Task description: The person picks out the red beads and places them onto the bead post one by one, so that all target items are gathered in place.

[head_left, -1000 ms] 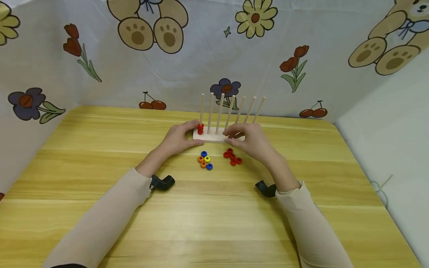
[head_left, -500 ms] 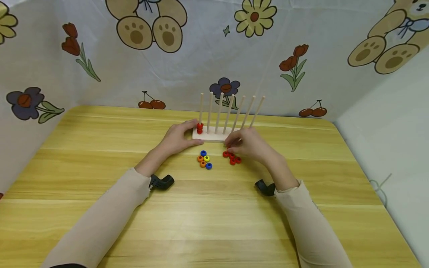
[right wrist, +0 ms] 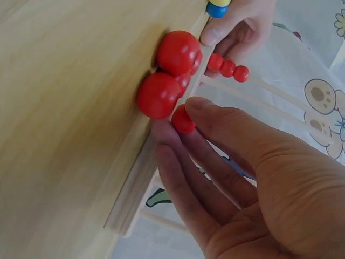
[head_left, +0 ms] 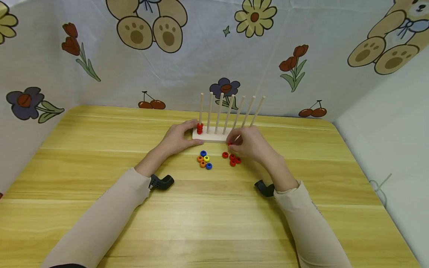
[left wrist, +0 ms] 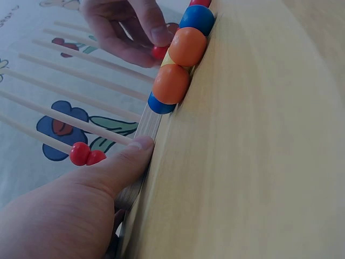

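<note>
A pale wooden peg stand (head_left: 211,137) holds a row of several upright pegs. My left hand (head_left: 177,137) grips its left end, thumb along the front edge and fingers behind. Three red beads (right wrist: 228,68) are stacked on the leftmost peg; the other pegs are bare. Between the thumb and fingers of my right hand (head_left: 249,142) a single red bead (right wrist: 184,119) is pinched, close to the stand's front edge. Just below that hand, several loose red beads (head_left: 232,162) lie on the table. In the left wrist view, the left thumb presses the base near the pegs.
A small cluster of blue, orange (head_left: 200,159) and yellow (head_left: 206,159) beads lies on the wooden table (head_left: 194,223), in front of the stand and left of the loose red ones. Behind the table hangs a cloth (head_left: 197,56) printed with bears and flowers.
My right hand has come down from the stand to the loose red beads, pinched one and drawn it slightly back towards the stand. The left hand keeps its grip on the stand.
</note>
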A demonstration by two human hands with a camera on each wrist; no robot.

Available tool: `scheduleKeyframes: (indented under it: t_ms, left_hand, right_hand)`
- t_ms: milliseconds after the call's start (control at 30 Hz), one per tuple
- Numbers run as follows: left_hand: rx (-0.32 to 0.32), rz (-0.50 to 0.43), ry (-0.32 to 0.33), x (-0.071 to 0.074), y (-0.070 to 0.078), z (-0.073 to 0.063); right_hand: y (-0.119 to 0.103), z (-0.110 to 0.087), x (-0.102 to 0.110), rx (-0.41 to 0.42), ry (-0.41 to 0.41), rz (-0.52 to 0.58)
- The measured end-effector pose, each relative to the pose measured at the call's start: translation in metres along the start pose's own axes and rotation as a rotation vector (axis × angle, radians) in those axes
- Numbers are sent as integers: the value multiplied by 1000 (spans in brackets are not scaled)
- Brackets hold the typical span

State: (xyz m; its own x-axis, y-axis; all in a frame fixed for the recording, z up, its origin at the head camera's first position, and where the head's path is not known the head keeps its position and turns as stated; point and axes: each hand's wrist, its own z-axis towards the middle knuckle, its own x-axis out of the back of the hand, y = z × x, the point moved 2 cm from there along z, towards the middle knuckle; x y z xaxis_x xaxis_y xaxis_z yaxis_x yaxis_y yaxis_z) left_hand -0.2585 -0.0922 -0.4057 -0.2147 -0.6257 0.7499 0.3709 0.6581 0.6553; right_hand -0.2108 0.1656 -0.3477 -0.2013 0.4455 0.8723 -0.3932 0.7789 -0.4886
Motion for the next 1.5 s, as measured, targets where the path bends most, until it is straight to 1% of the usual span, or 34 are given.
scheduleKeyframes:
  t_ms: [200,467,567,800,900,1200,1300,1500]
  left_hand:
    - [4,3,4,1,0,-1]
    - [8,4,2,2,-1,-2]
    - [9,10,6,3,-2,-2]
    - [3,14,13,4,-3,-3]
    - [0,9,13,3,-2,-4]
    - [-10,1,13,1,0,-3]
    - [-10,-1,12,1,0,-2]
    - [-13,-2,10,1,0,-1]
  right_hand:
    - [-5,0,6,78,73,46]
    - [-13,4,12,145,182,129]
    - [-20,7,16,182,246,158]
    - [-39,15,25,319,409,162]
    - [-48,17,29,354,468,176]
    - [-71,31,48,478,691,202]
    - [-77,37,52,497,732,195]
    - [-84,45,53,493,751,147]
